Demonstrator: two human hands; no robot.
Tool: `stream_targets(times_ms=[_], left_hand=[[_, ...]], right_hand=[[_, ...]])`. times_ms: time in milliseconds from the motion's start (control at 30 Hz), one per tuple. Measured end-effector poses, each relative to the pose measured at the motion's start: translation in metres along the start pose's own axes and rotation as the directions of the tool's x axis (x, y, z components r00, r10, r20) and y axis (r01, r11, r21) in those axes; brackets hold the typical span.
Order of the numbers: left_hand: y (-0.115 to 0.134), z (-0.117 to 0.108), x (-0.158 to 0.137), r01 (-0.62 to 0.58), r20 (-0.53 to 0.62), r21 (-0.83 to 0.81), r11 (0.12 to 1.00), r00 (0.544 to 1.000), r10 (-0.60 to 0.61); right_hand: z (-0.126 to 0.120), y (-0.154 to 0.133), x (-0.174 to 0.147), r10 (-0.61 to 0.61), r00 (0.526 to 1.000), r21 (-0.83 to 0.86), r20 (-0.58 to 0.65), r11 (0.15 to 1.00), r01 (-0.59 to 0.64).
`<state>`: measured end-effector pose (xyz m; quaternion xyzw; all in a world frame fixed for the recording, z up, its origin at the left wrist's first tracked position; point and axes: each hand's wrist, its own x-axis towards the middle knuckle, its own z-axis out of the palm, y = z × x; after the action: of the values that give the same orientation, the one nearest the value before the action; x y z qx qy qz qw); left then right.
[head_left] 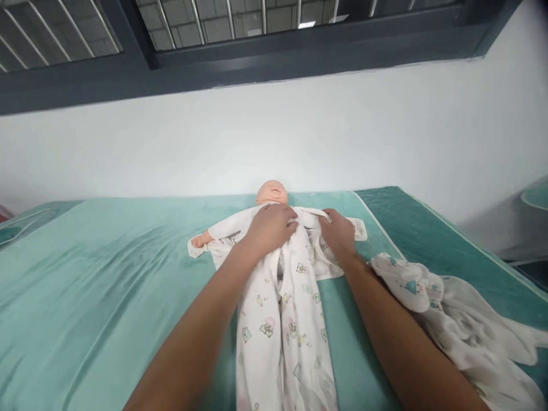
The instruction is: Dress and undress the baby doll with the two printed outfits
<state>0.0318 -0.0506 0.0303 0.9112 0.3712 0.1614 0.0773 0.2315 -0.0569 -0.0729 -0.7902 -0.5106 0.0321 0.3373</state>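
Observation:
A baby doll [273, 192] lies on its back, wearing white clothes, its head toward the wall. My left hand [274, 227] lies across its chest, fingers slightly bent and thumb hidden. White printed baby pants [280, 337] cover the legs and stretch toward me. Under the doll a white printed baby shirt [329, 260] is spread, and its left sleeve end lies by the doll's bare hand [201, 240]. My right hand [338, 231] is closed on the edge of this shirt, beside the doll's arm on the right. That arm is mostly hidden.
A heap of white baby clothes [462, 319] with a printed bib-like piece lies at the right, near my right forearm. Green sheeting [128, 297] with some wrinkles covers the bed. Behind stand a white wall [240, 137] and a dark-framed barred window [257, 60].

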Motion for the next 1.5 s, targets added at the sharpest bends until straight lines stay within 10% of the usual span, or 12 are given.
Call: stream_targets(times_ms=[167,500,800,1133,1500], left_hand=[[0.035,0.016,0.056,-0.022,0.378,0.357,0.934,0.918,-0.123],[0.024,0.058,0.109,-0.028,0.516,0.419,0.907,0.83,-0.213],[0.011,0.024,0.098,-0.016,0.457,0.439,0.898,0.865,-0.208],[0.008,-0.028,0.078,-0.029,0.43,0.502,0.864,0.876,-0.22],[-0.002,-0.029,0.066,-0.027,0.396,0.501,0.865,0.896,-0.202]], right_hand=[[0.0,-0.002,0.002,0.032,0.999,0.018,0.026,0.999,-0.032],[-0.004,-0.004,0.005,0.05,0.997,0.056,0.052,0.997,-0.053],[-0.002,0.008,0.007,0.158,0.987,0.391,0.024,0.907,-0.154],[0.005,0.016,0.013,0.344,0.939,0.801,0.024,0.555,-0.224],[-0.004,0.007,0.008,0.318,0.911,0.917,0.262,0.213,-0.338]])
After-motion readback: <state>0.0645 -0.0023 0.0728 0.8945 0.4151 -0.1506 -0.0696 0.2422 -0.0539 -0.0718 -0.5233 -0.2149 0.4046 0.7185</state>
